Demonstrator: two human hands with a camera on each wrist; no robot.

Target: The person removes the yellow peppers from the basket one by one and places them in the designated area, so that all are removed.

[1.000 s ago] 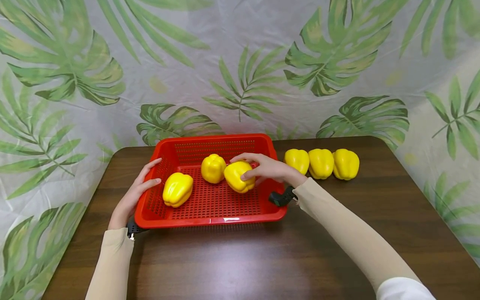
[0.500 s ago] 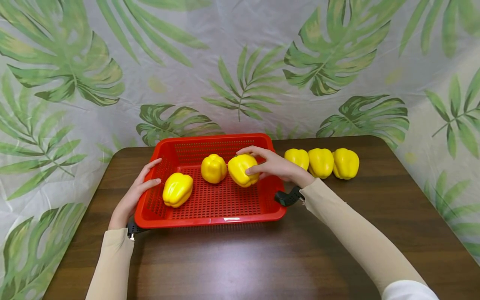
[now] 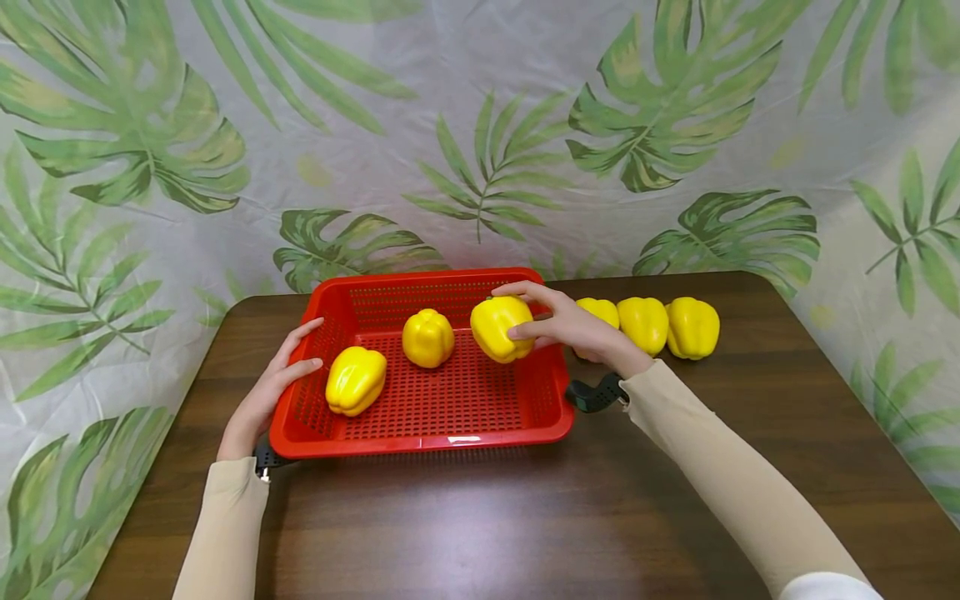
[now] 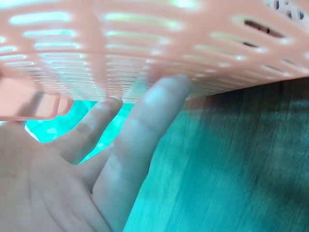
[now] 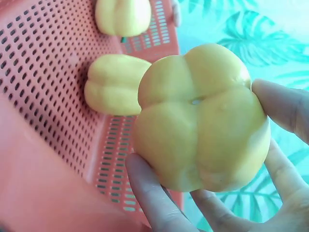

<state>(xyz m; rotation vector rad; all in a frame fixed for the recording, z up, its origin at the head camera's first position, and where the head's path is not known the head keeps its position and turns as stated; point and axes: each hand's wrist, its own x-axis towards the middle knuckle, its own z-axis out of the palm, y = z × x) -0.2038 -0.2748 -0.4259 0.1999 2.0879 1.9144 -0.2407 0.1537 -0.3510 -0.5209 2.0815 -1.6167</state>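
The right hand (image 3: 581, 327), gripping a yellow bell pepper (image 3: 497, 329) above the red perforated basket (image 3: 375, 446), should clear the side wall (image 3: 546, 392) while the left hand (image 3: 264, 395) holds the rim (image 3: 277, 425).

Desk (image 3: 450, 533), near side: passage afforded before basket (image 3: 420, 444). Right side: passage obstructed by three yellow peppers (image 3: 643, 325).

the right hand (image 3: 576, 327) has carried its yellow pepper (image 3: 495, 328) further right.

Right hand (image 5: 285, 208) grips a yellow pepper (image 5: 203, 121); two more peppers (image 5: 115, 86) lie in the basket (image 5: 38, 169).
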